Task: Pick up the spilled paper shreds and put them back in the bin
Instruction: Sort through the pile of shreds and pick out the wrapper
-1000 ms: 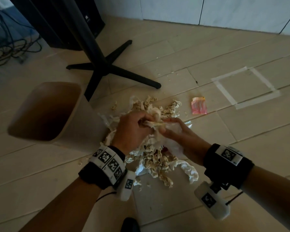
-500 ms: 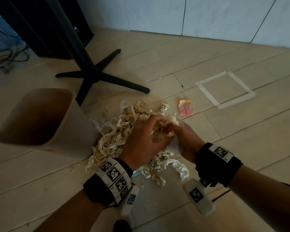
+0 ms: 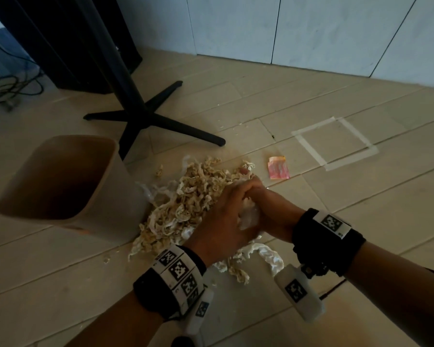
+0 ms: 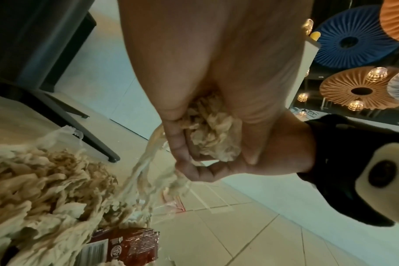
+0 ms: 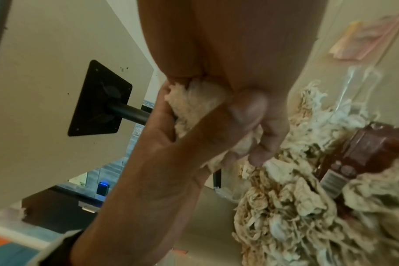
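Now pressed together at frame centre, left hand (image 3: pixel 222 221) and right hand (image 3: pixel 268 209) clutching one wad of paper shreds (image 3: pixel 186 196); most heaped beside seemingly empty bin (image 3: pixel 125 196).

Both hands (image 3: pixel 246 209) closed together around a clump of shreds (image 3: pixel 193 196); pile shifted toward 9 o'clock, against the bin (image 3: pixel 125 196).

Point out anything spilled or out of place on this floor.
Paper shreds lie heaped on the floor beside the bin, which is tipped askew. A brown wrapper is buried in the heap, and a pink wrapper lies apart from it. Both hands, left hand and right hand, grip one clump.
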`<action>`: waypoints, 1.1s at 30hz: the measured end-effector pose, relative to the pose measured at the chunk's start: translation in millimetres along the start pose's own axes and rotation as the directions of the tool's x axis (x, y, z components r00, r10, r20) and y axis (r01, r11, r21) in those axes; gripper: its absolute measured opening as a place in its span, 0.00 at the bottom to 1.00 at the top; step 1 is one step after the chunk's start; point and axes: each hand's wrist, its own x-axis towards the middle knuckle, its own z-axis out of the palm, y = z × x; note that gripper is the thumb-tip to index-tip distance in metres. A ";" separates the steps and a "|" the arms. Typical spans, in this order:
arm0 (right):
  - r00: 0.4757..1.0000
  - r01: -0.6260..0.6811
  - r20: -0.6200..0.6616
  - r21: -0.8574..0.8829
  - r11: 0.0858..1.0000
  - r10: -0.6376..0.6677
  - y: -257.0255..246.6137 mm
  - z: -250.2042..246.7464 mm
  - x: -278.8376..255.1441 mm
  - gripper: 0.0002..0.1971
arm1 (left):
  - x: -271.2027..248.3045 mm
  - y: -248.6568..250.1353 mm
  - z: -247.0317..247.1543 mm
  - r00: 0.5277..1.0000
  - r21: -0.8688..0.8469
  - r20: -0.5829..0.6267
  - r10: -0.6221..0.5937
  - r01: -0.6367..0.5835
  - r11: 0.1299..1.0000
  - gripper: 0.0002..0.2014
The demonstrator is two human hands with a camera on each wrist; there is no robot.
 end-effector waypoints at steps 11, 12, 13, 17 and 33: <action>0.995 0.034 0.096 -0.436 0.900 0.009 -24.2 6.1 -12.2 0.32 | 3.2 2.6 -50.5 0.983 0.079 -0.178 -0.044 0.059 0.995 0.16; 0.997 0.052 0.073 -0.471 0.881 -0.019 -24.5 4.9 -11.5 0.32 | 4.5 -0.5 -64.4 0.972 0.088 -0.224 -0.070 0.092 0.992 0.15; 0.998 0.060 0.053 -0.485 0.872 -0.039 -23.8 1.4 -10.3 0.31 | 4.9 -3.7 -80.0 0.954 0.096 -0.283 -0.101 0.133 0.986 0.15; 0.998 0.063 0.013 -0.609 0.790 -0.069 -16.7 -19.0 -3.0 0.23 | 0.5 -6.6 -148.4 0.854 0.076 -0.481 -0.197 0.265 0.961 0.15; 0.984 -0.006 -0.021 -0.996 0.086 -0.177 70.6 -53.3 57.9 0.50 | -53.7 -104.4 -262.5 0.690 0.400 -0.300 -0.658 0.718 0.570 0.34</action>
